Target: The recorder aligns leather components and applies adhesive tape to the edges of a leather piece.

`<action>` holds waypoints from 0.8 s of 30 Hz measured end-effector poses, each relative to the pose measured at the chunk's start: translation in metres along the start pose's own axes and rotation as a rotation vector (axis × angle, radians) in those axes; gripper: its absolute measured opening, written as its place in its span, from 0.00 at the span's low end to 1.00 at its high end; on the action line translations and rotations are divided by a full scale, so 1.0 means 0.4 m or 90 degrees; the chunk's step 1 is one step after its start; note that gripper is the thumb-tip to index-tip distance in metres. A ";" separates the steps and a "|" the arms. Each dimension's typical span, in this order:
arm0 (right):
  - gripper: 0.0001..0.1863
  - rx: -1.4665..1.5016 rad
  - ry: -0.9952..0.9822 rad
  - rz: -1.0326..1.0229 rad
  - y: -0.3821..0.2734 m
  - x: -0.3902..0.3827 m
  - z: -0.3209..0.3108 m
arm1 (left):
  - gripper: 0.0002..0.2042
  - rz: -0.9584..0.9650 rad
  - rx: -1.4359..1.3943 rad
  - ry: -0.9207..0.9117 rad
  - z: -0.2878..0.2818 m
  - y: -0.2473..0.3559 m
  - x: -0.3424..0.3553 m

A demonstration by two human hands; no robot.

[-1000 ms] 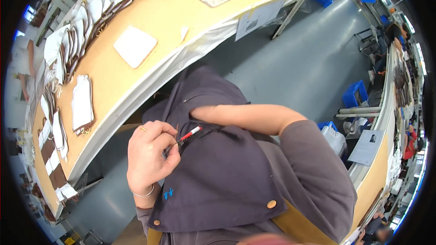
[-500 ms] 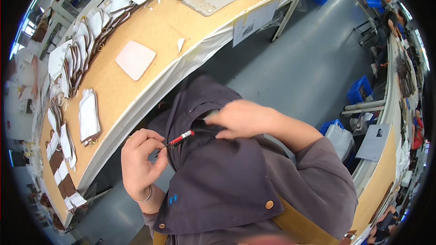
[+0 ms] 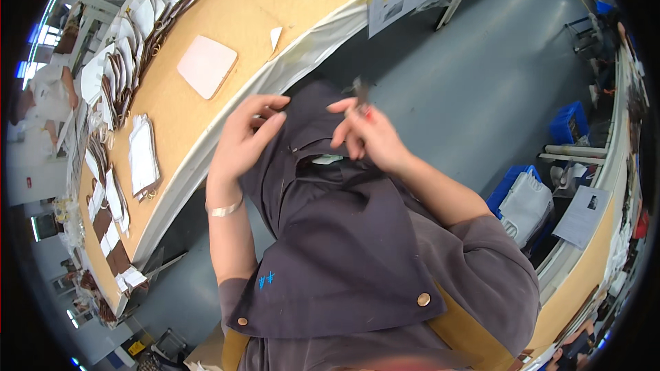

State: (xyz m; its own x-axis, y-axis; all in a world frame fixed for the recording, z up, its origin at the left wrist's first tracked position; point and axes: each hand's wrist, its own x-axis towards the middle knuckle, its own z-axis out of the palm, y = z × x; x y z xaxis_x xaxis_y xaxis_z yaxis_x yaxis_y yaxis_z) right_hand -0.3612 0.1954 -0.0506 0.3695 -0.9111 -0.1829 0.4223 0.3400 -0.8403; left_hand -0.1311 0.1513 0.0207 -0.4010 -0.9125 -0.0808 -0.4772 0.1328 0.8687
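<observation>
My left hand [image 3: 244,137] is raised by the front edge of the table, its fingers loosely curved and apart with nothing in them. Across the apron from it, my right hand [image 3: 371,130] grips a small red and dark tool [image 3: 361,91], too smeared by motion to name its kind. Below the hands, the dark apron [image 3: 337,247] spreads over my front, with blue stitching and brass snaps. The apron's pocket [image 3: 323,154] gapes between my hands, and something pale shows inside it.
The curved wooden table [image 3: 192,110] bears a pinkish-white panel [image 3: 207,66], a stack of white pieces [image 3: 143,156] and a row of brown and white pieces [image 3: 127,62]. Blue crates [image 3: 569,124] stand at the right. A person [image 3: 55,99] is at the far left.
The red tool has passed from my left hand to my right, which has come out of the pocket and moved up. My left hand has let go and risen.
</observation>
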 end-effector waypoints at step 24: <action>0.14 -0.040 0.187 0.313 0.095 0.203 -0.106 | 0.12 -0.397 -0.990 0.370 0.266 -0.609 0.276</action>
State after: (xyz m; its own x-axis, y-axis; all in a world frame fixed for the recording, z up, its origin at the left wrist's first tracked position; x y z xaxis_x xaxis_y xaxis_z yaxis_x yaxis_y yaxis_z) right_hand -0.3502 0.1245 -0.1189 0.2607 -0.6794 -0.6859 0.2056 0.7332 -0.6482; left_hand -0.1423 0.0594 -0.2518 0.0010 -0.7318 -0.6815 0.8149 -0.3944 0.4247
